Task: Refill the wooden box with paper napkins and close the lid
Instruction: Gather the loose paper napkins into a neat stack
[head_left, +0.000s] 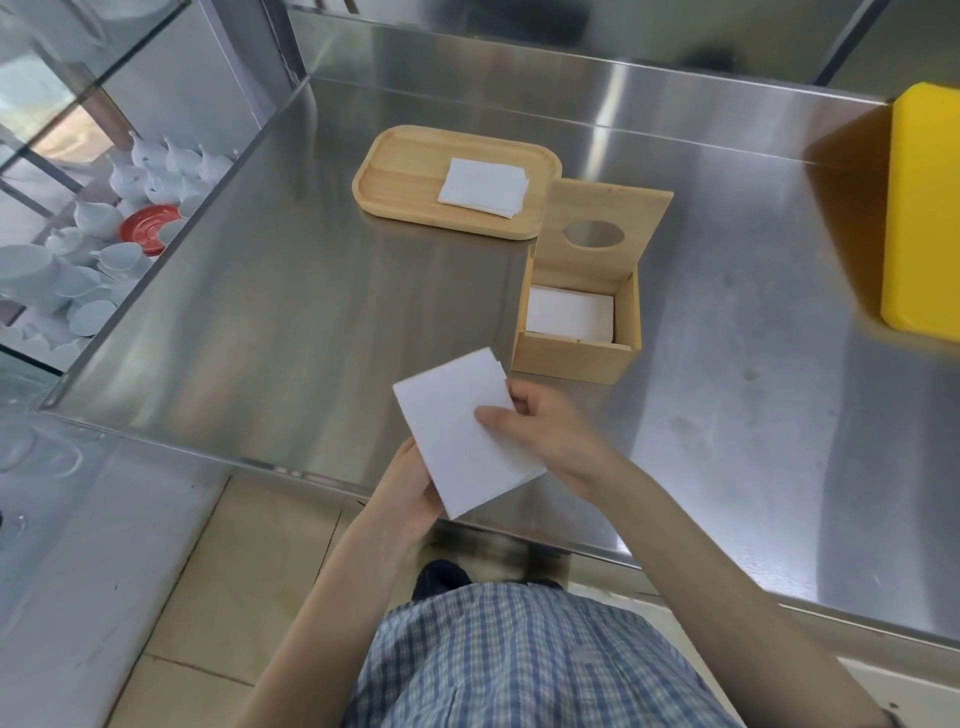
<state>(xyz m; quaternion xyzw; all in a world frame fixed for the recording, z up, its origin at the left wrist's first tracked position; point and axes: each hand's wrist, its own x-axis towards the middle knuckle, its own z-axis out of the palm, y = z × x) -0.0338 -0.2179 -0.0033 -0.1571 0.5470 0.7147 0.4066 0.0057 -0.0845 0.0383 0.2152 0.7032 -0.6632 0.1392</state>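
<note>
Box (574, 358): lid (597, 234) up, part filled. Both hands, left (410, 499) and right (540, 421), grip napkin stack (462, 431) near box. More napkins (483, 193) on tray (395, 176). Lid closing pending.

On the counter (311, 312) before us, the tray (395, 171) sits behind and left of the open box (571, 358); napkins (569, 314) lie in both.

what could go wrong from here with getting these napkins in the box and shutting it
1. The napkin stack is pinched only at its edges by the left hand and right hand, near the table's front edge; loose sheets could fan out or drop to the floor.
2. The wooden box opening looks barely wider than the napkins already inside, so corners may catch and crumple.
3. The lid stands upright; a bump could knock it shut early.
</note>
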